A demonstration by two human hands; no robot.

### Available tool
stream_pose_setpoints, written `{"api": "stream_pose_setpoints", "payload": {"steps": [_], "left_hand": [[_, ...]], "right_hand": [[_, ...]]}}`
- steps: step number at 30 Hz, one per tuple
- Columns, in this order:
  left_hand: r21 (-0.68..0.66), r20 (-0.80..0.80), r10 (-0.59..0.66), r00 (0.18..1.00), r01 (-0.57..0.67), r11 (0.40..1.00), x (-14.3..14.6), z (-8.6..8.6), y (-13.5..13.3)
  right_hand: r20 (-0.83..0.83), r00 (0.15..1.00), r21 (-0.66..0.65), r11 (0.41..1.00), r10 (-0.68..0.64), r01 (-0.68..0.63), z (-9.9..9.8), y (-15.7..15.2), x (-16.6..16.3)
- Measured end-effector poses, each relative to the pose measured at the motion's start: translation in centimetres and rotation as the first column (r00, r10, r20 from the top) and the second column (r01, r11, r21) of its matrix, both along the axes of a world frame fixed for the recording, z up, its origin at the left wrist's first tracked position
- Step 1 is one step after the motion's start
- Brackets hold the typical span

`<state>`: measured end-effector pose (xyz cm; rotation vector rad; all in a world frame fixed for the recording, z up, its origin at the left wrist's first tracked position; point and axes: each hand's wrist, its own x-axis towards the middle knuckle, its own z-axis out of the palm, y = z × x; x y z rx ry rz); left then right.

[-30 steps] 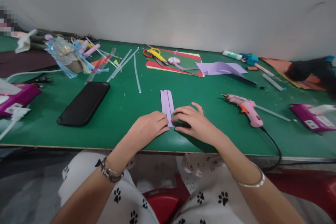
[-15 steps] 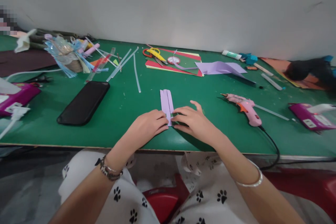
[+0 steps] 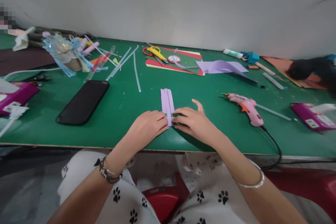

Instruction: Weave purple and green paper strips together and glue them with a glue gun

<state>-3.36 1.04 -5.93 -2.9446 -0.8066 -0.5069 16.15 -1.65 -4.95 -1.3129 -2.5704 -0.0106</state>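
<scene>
Several narrow purple paper strips (image 3: 167, 100) lie side by side on the green tabletop, pointing away from me. The middle one reaches farther toward me than its neighbours. On the left edge of its near end, my left hand (image 3: 149, 126) rests with the fingers held together, pinching or pressing the paper; the thumb tip is partly hidden. My right hand (image 3: 193, 122) is at the opposite edge, its fingers stretched toward the strips and its thumb raised away. The right fingertips touch or nearly touch the paper.
A black phone (image 3: 83, 103) lies left, a pink glue gun (image 3: 246, 108) right, its cord hanging off the table edge. Farther back are scissors (image 3: 156, 54), a tape roll (image 3: 174, 58), purple paper (image 3: 223, 67) and glue sticks (image 3: 123, 62). Purple power strips (image 3: 313, 117) flank the sides.
Hands and strips stay almost in place. The view has shifted slightly, and my right thumb looks a little more raised.
</scene>
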Motion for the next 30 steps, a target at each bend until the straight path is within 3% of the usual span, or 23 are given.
{"api": "stream_pose_setpoints", "payload": {"steps": [7,17,26,30], "left_hand": [[-0.02,0.013,-0.006,1.0,0.006,1.0,-0.3,0.0,-0.1],[-0.136,-0.093,0.035,0.995,-0.048,0.99,0.2,0.3,-1.2],[-0.172,-0.078,0.081,0.994,-0.094,0.981,0.1,0.2,-1.0],[-0.161,-0.039,0.075,0.996,-0.081,0.984,0.0,0.3,-0.9]], "right_hand": [[-0.093,0.989,-0.225,0.97,-0.111,0.088,0.9,0.0,0.7],[-0.05,0.974,-0.213,0.955,-0.221,0.206,0.4,1.0,0.5],[-0.003,0.934,-0.146,0.925,-0.356,0.352,1.2,1.5,0.0],[-0.045,0.93,-0.161,0.921,-0.366,0.355,1.9,1.7,0.4]]}}
